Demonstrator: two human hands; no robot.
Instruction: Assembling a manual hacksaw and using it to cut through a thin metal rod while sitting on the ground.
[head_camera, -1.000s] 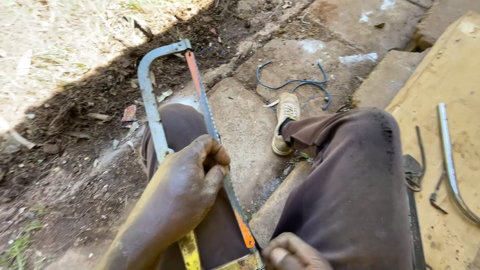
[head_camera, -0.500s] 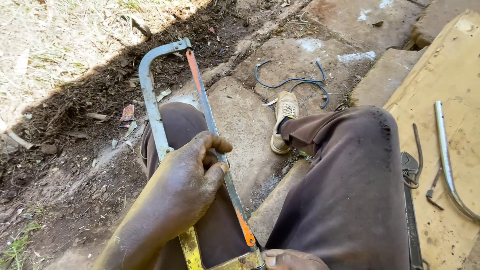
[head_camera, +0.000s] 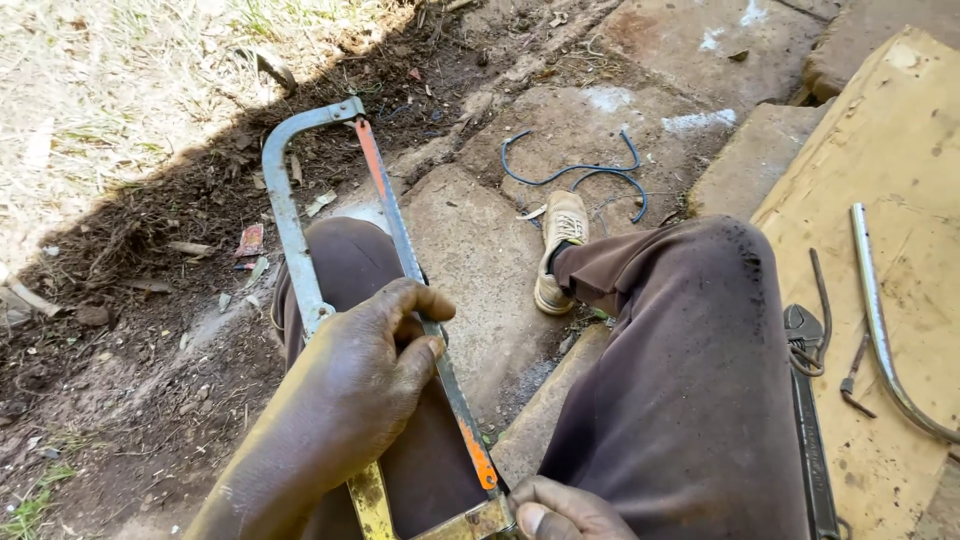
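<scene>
I see one grey metal hacksaw with an orange-tipped blade (head_camera: 330, 260) lying along the left thigh, its long axis running from the yellowed handle end near my body up and away to the curved front end, tilted a little leftward. My left hand (head_camera: 365, 385) lies over the middle of the frame, fingers curled round the blade and thumb hooked over it, wrist reaching in from the lower left. My right hand (head_camera: 560, 512) shows only thumb and knuckles at the bottom edge, pressed against the saw's handle end; I cannot tell whether it grips. Beyond the left hand lies one tan shoe (head_camera: 560, 250). Right of the right hand lie one dark wrench (head_camera: 810, 420) and one bent chrome tube (head_camera: 880, 320).
</scene>
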